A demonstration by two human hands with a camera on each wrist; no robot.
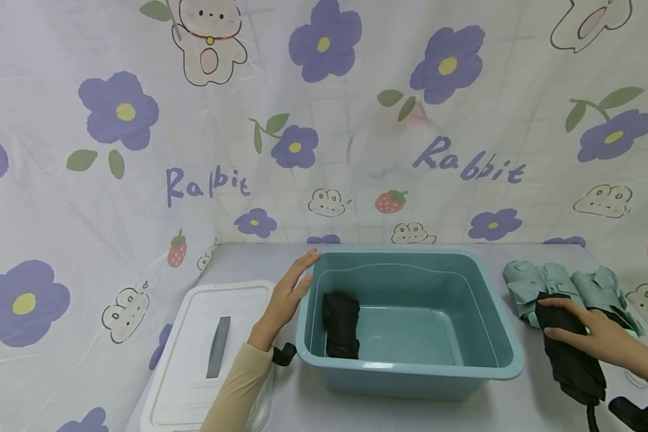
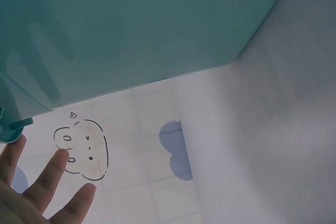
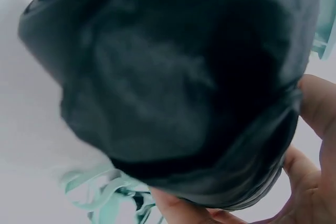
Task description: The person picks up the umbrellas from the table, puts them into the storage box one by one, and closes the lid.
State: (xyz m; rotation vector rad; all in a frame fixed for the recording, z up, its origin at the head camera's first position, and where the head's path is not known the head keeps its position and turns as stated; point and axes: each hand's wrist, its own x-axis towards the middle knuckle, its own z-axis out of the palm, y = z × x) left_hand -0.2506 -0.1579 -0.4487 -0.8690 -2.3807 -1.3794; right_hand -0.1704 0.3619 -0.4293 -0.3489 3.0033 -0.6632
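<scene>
At the lower right of the frame, a person's right hand [image 1: 599, 339] grips a folded black umbrella [image 1: 572, 369], its cord hanging toward the bottom edge, outside a blue-green bin [image 1: 399, 384] at lower centre. Well apart from it, the left hand [image 1: 286, 295], fingers extended and spread, touches the bin's left rim. A second black bundle [image 1: 341, 327] lies against the bin's inner left side. Pale-green bundles [image 1: 526, 288] sit just beyond the held umbrella; a white lid [image 1: 191, 348] lies at lower left.
</scene>
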